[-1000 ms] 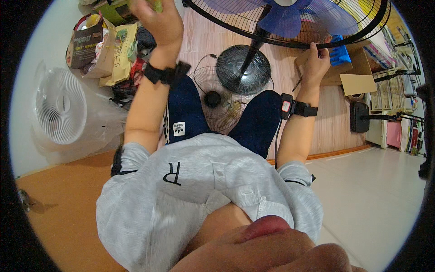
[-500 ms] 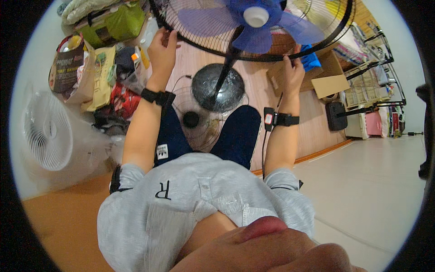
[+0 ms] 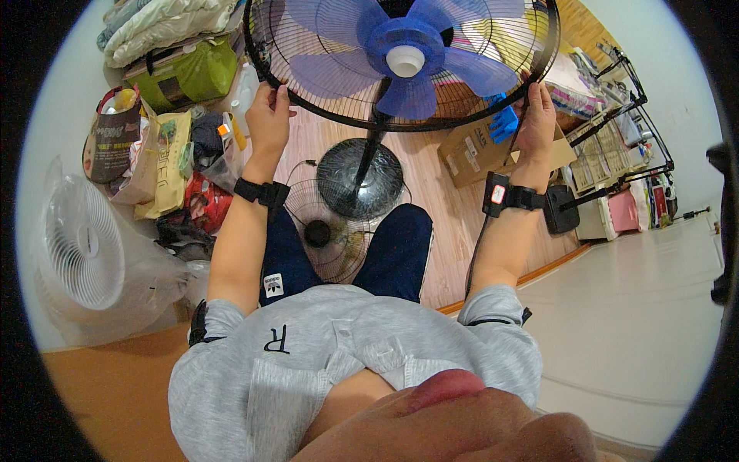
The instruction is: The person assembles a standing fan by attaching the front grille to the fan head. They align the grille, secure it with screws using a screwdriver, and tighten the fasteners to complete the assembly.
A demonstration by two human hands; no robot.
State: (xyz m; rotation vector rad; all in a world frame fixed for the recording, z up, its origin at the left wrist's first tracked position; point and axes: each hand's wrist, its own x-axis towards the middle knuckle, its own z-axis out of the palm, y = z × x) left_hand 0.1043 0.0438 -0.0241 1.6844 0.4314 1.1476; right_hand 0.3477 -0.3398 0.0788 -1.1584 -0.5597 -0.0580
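Note:
A standing fan with translucent blue blades [image 3: 332, 75] and a white centre cap rises in front of me. Its black wire rear guard [image 3: 339, 119] rings the blades. My left hand [image 3: 269, 115] is closed on the left side of the guard's rim, thumb up. At the right side of that rim is my right hand [image 3: 536, 115], its fingers closed around the edge. Below, the pole runs down to a glossy round black base [image 3: 360, 189]. A loose wire grille [image 3: 339, 258] with a black round centre lies on the floor between my legs.
On the left stand bags, a green storage bag [image 3: 188, 73] and a plastic-wrapped white fan [image 3: 85, 231]. An open cardboard box [image 3: 469, 154] with a blue glove [image 3: 504, 123] sits at right. Beyond it are a black stand [image 3: 562, 212] and drawers [image 3: 604, 165].
My right hand has shifted right and up along the rim, from the lower edge to the side. More of the blades and guard now shows. My left hand stays on the left rim.

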